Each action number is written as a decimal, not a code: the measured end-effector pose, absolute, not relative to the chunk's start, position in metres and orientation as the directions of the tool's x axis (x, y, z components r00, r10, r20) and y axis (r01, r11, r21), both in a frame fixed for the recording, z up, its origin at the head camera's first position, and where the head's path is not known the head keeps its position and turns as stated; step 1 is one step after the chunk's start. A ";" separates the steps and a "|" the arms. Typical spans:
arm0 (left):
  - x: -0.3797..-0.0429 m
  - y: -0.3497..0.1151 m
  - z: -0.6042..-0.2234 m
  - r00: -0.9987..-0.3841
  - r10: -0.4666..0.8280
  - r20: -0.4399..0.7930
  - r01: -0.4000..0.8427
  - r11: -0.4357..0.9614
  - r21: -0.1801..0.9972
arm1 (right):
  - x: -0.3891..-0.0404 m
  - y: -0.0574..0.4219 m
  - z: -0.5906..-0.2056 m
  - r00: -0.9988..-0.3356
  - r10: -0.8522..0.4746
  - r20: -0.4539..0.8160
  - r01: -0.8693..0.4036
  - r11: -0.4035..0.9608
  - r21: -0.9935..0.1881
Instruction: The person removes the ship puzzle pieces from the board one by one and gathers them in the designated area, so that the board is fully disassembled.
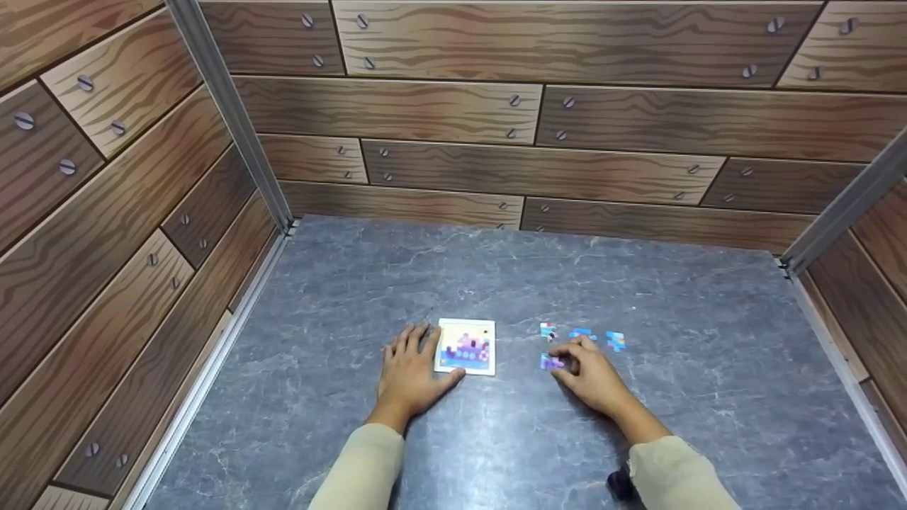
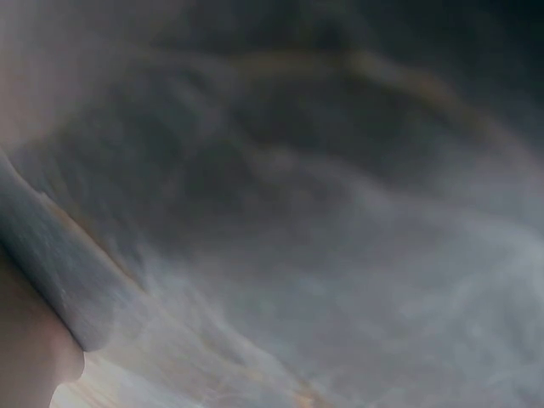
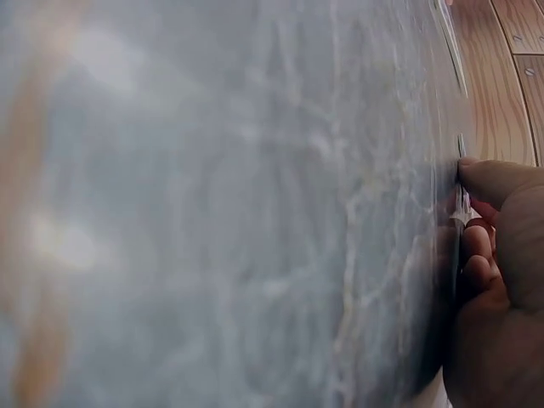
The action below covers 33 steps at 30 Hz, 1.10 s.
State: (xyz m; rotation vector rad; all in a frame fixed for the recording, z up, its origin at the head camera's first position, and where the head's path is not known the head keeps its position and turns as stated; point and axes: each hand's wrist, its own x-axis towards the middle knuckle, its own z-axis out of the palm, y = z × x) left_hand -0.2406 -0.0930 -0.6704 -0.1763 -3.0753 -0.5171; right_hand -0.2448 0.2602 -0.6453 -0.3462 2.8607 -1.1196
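A small square puzzle board point(image 1: 466, 346) with a white rim and a pink-and-blue picture lies on the grey marbled table point(image 1: 496, 283). My left hand point(image 1: 414, 358) rests flat beside the board's left edge, fingers straight, thumb against its near corner. To the right of the board, my right hand point(image 1: 570, 360) curls its fingers over a purple puzzle piece point(image 1: 550, 363) lying on the table. In the right wrist view the thumb point(image 3: 497, 180) and curled fingers pinch a thin edge of the piece point(image 3: 460, 212) against the surface. The left wrist view is blurred; only a bit of skin point(image 2: 30, 361) and table show.
Three more loose pieces lie just beyond my right hand: a multicoloured piece point(image 1: 548, 330), a blue piece point(image 1: 581, 332) and another blue piece point(image 1: 615, 341). Wood-patterned walls point(image 1: 538, 163) close in the table at the back, left and right. A small black object point(image 1: 620, 484) sits by my right sleeve.
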 end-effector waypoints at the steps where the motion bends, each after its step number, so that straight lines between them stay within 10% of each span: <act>1: -0.241 -0.093 -0.670 -0.993 0.108 0.041 0.116 0.939 0.324 | -0.245 0.261 -0.645 -0.973 -0.226 0.038 -0.192 0.715 -0.672; 20: -0.242 -0.092 -0.669 -0.993 0.113 0.032 0.117 0.936 0.333 | -0.249 0.253 -0.639 -0.992 -0.124 0.014 -0.088 0.617 -0.782; 33: -0.241 -0.093 -0.670 -0.994 0.107 0.022 0.109 0.943 0.314 | -0.256 0.146 -0.624 -0.952 -0.234 0.194 -0.300 0.609 -0.734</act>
